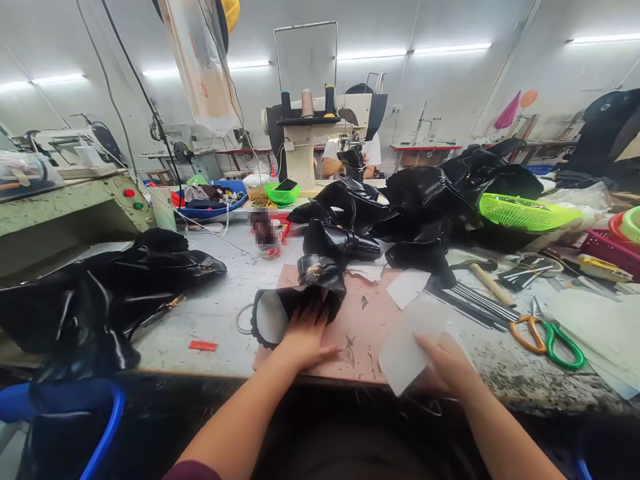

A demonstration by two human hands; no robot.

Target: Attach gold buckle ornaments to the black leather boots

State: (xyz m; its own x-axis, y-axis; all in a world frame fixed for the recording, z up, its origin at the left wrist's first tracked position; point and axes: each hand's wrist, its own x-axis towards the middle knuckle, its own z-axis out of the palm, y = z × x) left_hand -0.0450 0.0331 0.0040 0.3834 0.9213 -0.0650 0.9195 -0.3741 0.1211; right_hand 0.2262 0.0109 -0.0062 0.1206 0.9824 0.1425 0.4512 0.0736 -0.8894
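Note:
A black leather boot upper point(333, 293) with a buckle and a scalloped edge lies on a pink board point(367, 327), its pale lining showing. My left hand point(306, 339) rests on the upper with fingers stretched and the thumb held apart; the fingertips are partly lost against the black leather. Between the thumb and fingers of my right hand point(447, 360) is a thin white sheet point(406, 360), held over the board's right part near the table edge. Another white sheet point(409, 288) lies flat just beyond it.
Black leather uppers are piled at the back point(425, 187) and left point(75, 293). To the right lie scissors point(547, 340), a hammer point(493, 283) and striped strips point(475, 303). A green basket point(530, 212) stands behind them. A person works behind the sewing machine point(300, 147).

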